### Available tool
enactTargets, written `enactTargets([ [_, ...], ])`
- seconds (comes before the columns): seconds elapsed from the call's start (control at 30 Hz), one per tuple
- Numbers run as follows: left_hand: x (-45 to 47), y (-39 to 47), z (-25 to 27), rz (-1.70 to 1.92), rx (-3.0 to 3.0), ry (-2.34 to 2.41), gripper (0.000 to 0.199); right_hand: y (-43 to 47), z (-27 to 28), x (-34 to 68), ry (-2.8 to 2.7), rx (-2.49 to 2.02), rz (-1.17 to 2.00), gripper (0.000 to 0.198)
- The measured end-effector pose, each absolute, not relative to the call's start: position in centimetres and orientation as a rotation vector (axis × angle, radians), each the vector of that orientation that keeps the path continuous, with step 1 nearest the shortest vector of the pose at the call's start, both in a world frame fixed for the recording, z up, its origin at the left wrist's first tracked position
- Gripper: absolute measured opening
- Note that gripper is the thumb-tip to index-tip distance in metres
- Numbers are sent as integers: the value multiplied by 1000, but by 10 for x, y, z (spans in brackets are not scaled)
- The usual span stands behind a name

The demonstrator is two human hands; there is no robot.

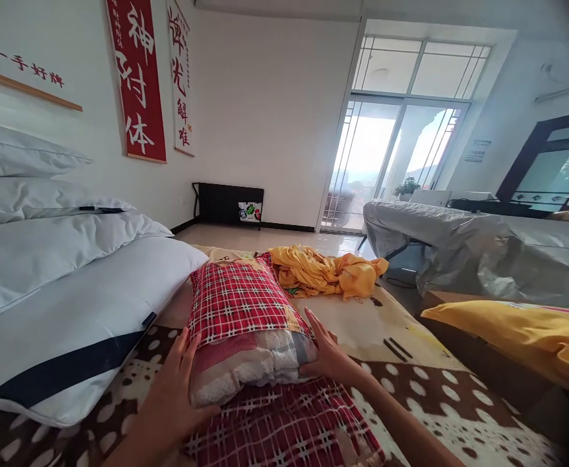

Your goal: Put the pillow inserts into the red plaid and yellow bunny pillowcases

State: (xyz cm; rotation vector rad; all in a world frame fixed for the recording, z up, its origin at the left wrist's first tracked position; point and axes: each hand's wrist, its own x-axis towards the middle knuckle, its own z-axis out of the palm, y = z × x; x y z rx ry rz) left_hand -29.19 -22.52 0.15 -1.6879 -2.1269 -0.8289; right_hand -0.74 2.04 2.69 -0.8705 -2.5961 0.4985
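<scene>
Brown-and-cream spotted blanket cloth [459, 389] was spread under a puffy, pale pillow [245, 363], partly covered by a red checked cloth case [240, 301]. It was framed by the spread left hand [175, 383] and spread right hand [330, 357]. Covering seemed underway; a firm push was likely needed.

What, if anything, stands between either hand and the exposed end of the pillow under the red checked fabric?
Nothing visible: the left hand is at the left side of the pillow, the right hand at its right. Loose checked fabric lies nearer the wearer, seemingly blocking neither.
</scene>
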Motion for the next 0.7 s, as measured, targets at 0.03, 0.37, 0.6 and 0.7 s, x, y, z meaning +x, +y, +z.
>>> enactTargets([
  [0.03,-292,-218,2,-832,-1672,-2208,112,24,24,-12,-2588,-887,605,125],
  [0.37,-335,-169,44,-863,-1730,-2541,42,35,28,-67,-2336,-986,464,69],
  [0.6,-331,-155,65,-666,-1709,-2539,33,36,50,-79,-2386,-1187,314,43],
  [0.7,-325,-171,54,-608,-1715,-2516,44,30,50,-66,-2475,-1221,314,40],
])
